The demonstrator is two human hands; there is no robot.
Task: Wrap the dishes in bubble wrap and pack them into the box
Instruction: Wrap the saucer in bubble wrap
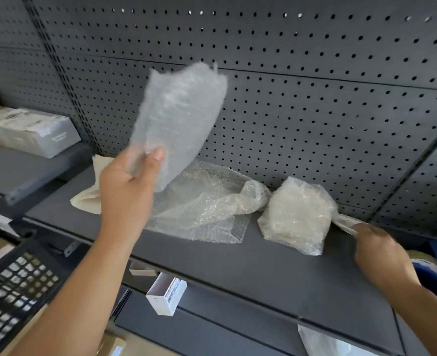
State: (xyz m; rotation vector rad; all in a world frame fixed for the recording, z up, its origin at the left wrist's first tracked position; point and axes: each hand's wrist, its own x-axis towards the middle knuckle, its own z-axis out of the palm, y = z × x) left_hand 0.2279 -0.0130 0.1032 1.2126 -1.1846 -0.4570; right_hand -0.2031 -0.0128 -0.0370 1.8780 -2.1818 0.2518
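Note:
My left hand (pixel 127 183) pinches the lower edge of a loose bubble wrap sheet (pixel 179 116) and holds it upright above the dark shelf (pixel 238 268). A bigger crumpled bubble wrap sheet (pixel 207 204) lies on the shelf behind it. To its right sits a wrapped bundle (pixel 297 214), pale inside its bubble wrap. My right hand (pixel 376 250) pinches a stretched tail of that bundle's wrap at its right side. What dish is inside the bundle is hidden.
A beige folded cloth or paper (pixel 89 194) lies on the shelf behind my left wrist. A grey box (pixel 32 131) sits on the left shelf. A black crate (pixel 14 286) stands lower left, a small white box (pixel 166 294) below the shelf edge, a tape roll (pixel 435 278) at far right.

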